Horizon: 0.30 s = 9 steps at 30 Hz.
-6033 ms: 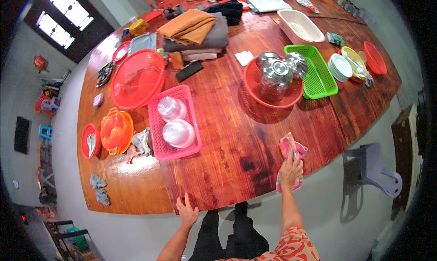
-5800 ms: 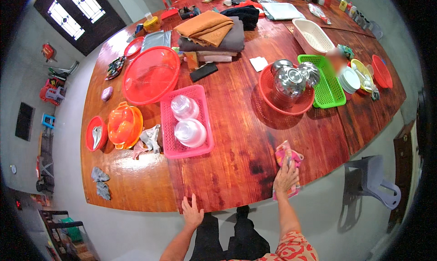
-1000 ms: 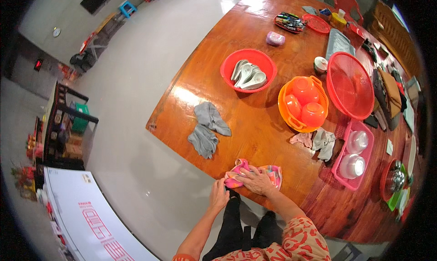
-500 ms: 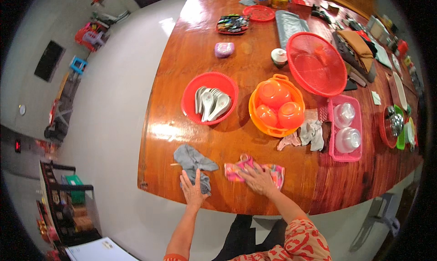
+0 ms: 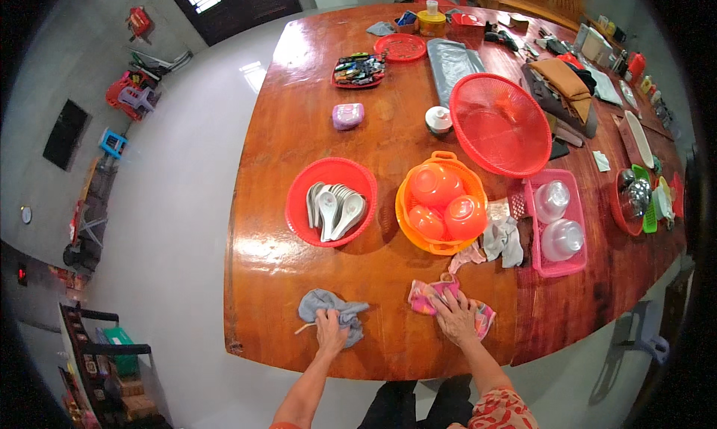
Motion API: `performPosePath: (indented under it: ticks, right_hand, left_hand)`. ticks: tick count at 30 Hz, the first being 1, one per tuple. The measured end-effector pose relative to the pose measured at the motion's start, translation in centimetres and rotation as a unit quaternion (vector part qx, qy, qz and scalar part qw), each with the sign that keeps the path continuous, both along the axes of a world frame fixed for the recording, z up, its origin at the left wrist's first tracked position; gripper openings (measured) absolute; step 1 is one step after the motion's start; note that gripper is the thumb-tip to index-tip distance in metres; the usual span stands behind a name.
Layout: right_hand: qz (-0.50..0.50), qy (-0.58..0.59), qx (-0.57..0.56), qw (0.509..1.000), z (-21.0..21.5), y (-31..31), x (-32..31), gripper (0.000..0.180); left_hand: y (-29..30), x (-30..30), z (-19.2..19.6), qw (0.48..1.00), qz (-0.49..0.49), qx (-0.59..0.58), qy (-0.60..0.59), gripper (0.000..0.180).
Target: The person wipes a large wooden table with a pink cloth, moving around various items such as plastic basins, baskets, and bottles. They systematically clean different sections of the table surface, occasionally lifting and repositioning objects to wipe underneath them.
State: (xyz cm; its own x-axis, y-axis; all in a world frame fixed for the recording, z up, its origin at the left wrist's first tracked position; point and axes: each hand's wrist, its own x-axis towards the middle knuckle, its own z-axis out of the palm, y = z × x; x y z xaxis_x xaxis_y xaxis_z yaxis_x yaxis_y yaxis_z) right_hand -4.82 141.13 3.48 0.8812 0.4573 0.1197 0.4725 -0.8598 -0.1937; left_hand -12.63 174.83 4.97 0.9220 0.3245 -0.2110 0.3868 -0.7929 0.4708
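Note:
Near the table's front edge my left hand (image 5: 331,330) presses down with curled fingers, gripping a crumpled grey cloth (image 5: 345,307). A thin pale strip (image 5: 305,328) sticks out beside that cloth. To the right, my right hand (image 5: 457,317) lies on a folded pink patterned cloth (image 5: 427,293), its fingers spread flat over it; a loop shows at the cloth's far edge. Beyond my left hand stands a red basket (image 5: 294,218) holding several white spoons (image 5: 328,208). Beyond my right hand is an orange basket (image 5: 407,231) with orange bowls (image 5: 436,185) in it.
A pink basket (image 5: 579,261) with clear plastic cups and crumpled cloths (image 5: 503,244) sit right of the orange basket. Farther back are a big red strainer (image 5: 500,122), a white-lidded jar (image 5: 438,119), a purple pack (image 5: 348,116) and a tray of pens (image 5: 360,70).
The view has tilted up. My left hand's spread fingers have closed on the grey cloth. My right hand and the pink cloth have slid to the right across the table.

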Motion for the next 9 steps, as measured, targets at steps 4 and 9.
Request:
performPosePath:
  ticks: [4, 9]
  right_hand:
    - [-0.056, -0.016, -0.004, 0.998, 0.6, 1.7, -0.6, 0.053]
    - [-0.040, -0.016, -0.024, 0.999, -0.9, -0.2, -8.3, 0.058]
  left_hand:
    - [-2.9, 5.9, -1.0, 0.993, 0.051, -0.047, -0.092, 0.061]
    - [-7.8, 12.6, 0.8, 0.959, 0.137, -0.167, -0.183, 0.090]
